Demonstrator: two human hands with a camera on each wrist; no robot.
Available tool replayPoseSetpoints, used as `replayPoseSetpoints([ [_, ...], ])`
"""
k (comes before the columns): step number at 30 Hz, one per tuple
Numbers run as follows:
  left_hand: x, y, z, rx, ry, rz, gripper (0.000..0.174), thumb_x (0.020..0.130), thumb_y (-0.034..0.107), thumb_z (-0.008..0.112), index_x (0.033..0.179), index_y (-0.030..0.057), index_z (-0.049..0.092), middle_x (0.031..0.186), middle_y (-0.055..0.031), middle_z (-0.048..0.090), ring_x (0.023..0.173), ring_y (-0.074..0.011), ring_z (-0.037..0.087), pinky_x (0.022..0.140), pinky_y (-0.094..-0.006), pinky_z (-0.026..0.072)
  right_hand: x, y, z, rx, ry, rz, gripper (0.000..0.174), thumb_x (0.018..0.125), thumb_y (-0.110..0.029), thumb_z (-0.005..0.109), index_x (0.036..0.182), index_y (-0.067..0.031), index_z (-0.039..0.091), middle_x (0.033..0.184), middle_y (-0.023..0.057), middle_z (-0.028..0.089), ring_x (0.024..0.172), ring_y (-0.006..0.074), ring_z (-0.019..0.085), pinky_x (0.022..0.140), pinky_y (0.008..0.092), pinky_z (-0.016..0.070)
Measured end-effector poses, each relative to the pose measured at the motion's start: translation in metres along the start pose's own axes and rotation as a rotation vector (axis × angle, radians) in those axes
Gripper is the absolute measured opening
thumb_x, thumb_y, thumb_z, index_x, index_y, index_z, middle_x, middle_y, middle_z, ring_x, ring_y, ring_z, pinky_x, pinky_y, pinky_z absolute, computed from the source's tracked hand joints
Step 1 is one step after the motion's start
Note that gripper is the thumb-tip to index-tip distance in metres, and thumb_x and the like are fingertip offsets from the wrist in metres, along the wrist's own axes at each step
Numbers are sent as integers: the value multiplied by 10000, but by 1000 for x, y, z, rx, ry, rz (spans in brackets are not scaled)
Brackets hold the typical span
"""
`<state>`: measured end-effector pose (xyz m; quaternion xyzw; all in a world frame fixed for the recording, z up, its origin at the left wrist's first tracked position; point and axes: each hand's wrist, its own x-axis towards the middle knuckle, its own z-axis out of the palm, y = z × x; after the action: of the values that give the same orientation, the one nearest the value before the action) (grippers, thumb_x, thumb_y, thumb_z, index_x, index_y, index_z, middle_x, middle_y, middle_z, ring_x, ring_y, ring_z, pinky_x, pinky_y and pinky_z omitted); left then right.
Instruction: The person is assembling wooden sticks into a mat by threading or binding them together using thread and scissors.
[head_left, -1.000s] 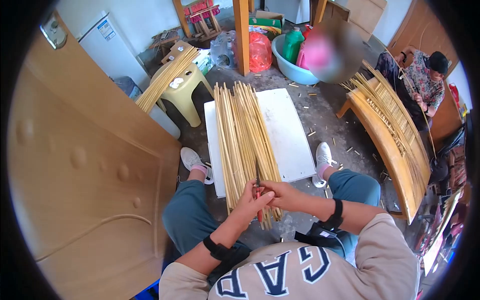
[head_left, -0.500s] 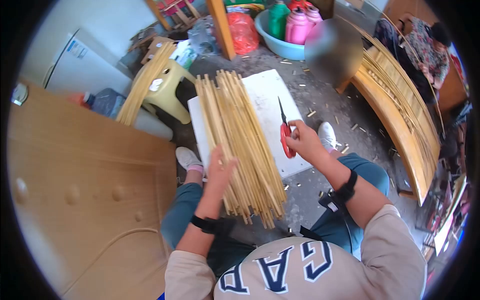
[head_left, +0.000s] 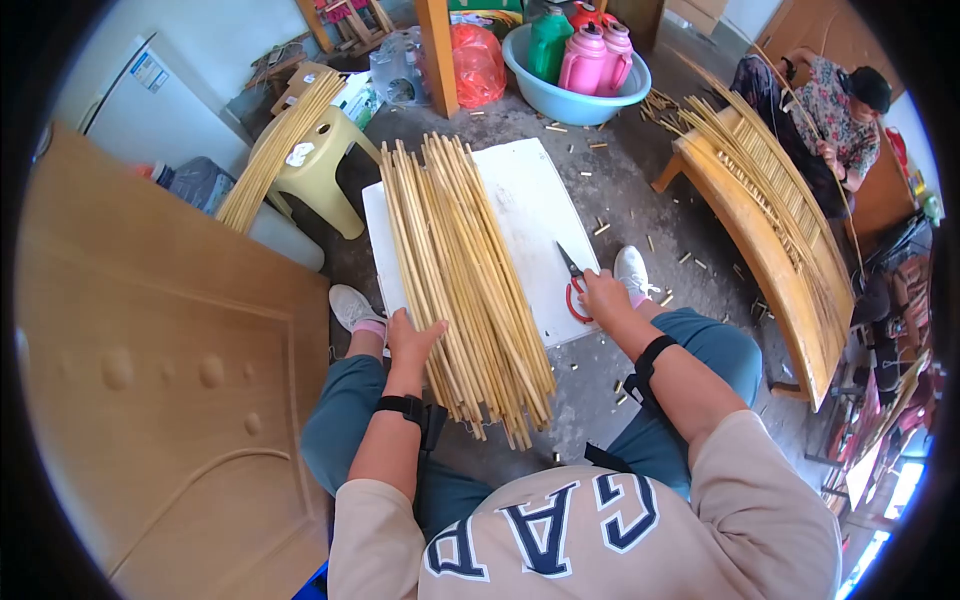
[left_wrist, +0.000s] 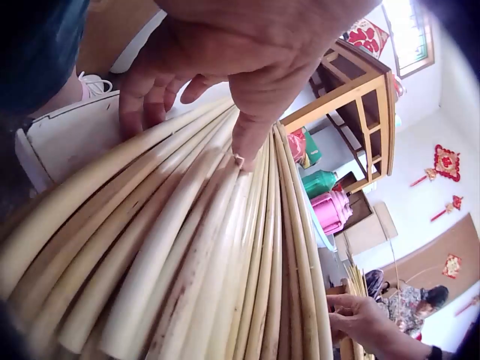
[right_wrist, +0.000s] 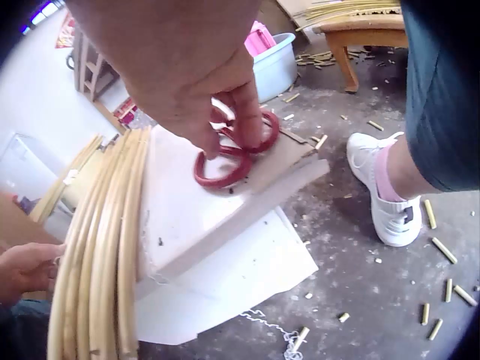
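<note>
A thick bundle of pale yellow bamboo sticks [head_left: 470, 290] lies lengthwise on the white board [head_left: 525, 200]. My left hand [head_left: 408, 343] rests at its left side near the close end. In the left wrist view, the thumb [left_wrist: 251, 124] is laid across the top of the sticks [left_wrist: 187, 247], and the other fingers reach down at their far side. To the right of the bundle, my right hand [head_left: 610, 298] holds red-handled scissors [head_left: 570, 258], dark blades pointing forward over the board. The right wrist view shows the fingers pinching the red handle loops [right_wrist: 223, 180].
More sticks lie across a cream plastic stool [head_left: 325, 170] at the left. A blue basin [head_left: 570, 105] holds pink and green flasks. On the right stands a curved wooden bench [head_left: 740, 215] with sticks, a seated person beyond it. Short offcuts [right_wrist: 444, 250] litter the floor around white shoes.
My hands have parted: the right carried the scissors off the bundle to the board's right side, then slightly closer. The left moved to the bundle's left side.
</note>
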<state>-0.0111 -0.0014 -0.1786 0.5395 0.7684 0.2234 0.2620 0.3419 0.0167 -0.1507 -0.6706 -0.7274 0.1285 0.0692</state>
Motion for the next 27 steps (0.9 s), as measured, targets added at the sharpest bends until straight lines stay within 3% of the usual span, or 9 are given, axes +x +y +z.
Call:
replayPoseSetpoints([
  [3, 6, -6, 0, -205, -131, -121, 746, 572, 328, 788, 1107, -84, 471, 1028, -200, 550, 951, -305, 544, 805, -382, 442, 0, -18, -15, -124, -66, 62, 298, 716, -207, 636, 908, -17, 511, 891, 201, 550, 732, 354, 594, 629, 417, 489],
  [5, 7, -13, -2, -383, -171, -161, 650, 575, 266, 786, 1054, -70, 504, 948, -168, 576, 865, -270, 569, 743, -362, 459, 1, -50, -19, 13, 44, -113, 347, 709, -253, 655, 933, -20, 529, 915, 191, 520, 757, 344, 575, 651, 408, 484],
  [6, 7, -17, 0, -546, -233, -189, 554, 578, 203, 783, 1001, -56, 537, 867, -136, 603, 780, -236, 595, 682, -343, 476, -4, -85, -12, 151, 246, -288, 404, 684, -282, 681, 959, -25, 534, 893, 180, 525, 806, 335, 557, 676, 413, 475],
  [7, 10, -23, 6, -480, -174, -164, 419, 593, 106, 757, 931, -40, 557, 802, -109, 606, 708, -191, 592, 625, -306, 471, -6, -94, -20, 178, 142, -217, 490, 649, -303, 708, 979, -2, 508, 926, 182, 506, 883, 335, 525, 710, 410, 468],
  [11, 14, -31, 6, -583, -202, -234, 352, 628, 69, 710, 922, -30, 544, 831, -125, 602, 724, -206, 589, 635, -313, 469, -8, -148, 3, 142, 43, -93, 545, 633, -271, 709, 1002, 36, 451, 970, 183, 467, 951, 339, 476, 729, 403, 470],
  [14, 12, -38, 11, -713, -135, -329, 310, 650, 48, 662, 917, -32, 528, 849, -139, 598, 731, -217, 587, 639, -312, 468, -6, -145, 16, 157, 116, -50, 404, 664, -198, 654, 949, 31, 482, 930, 177, 469, 917, 351, 489, 743, 406, 470],
  [17, 2, -29, -5, -636, -40, -327, 281, 674, 39, 606, 933, -29, 522, 864, -154, 604, 753, -251, 596, 674, -337, 471, 8, -108, 26, 359, 59, 172, 228, 726, -131, 508, 873, 35, 561, 918, 232, 534, 879, 388, 527, 751, 421, 464],
  [23, -5, -37, -19, -460, 67, -310, 274, 689, 31, 606, 943, -26, 522, 871, -169, 624, 787, -259, 617, 690, -336, 477, 10, -37, 19, 505, 131, 173, 325, 714, -191, 547, 961, 14, 594, 936, 219, 583, 884, 332, 554, 817, 379, 424],
  [27, -17, -25, -26, -430, 64, -291, 271, 693, 33, 611, 945, -20, 528, 877, -172, 625, 787, -266, 617, 687, -341, 475, -1, -30, 14, 557, 255, 156, 314, 715, -191, 549, 948, 13, 594, 928, 197, 588, 884, 323, 555, 817, 375, 423],
])
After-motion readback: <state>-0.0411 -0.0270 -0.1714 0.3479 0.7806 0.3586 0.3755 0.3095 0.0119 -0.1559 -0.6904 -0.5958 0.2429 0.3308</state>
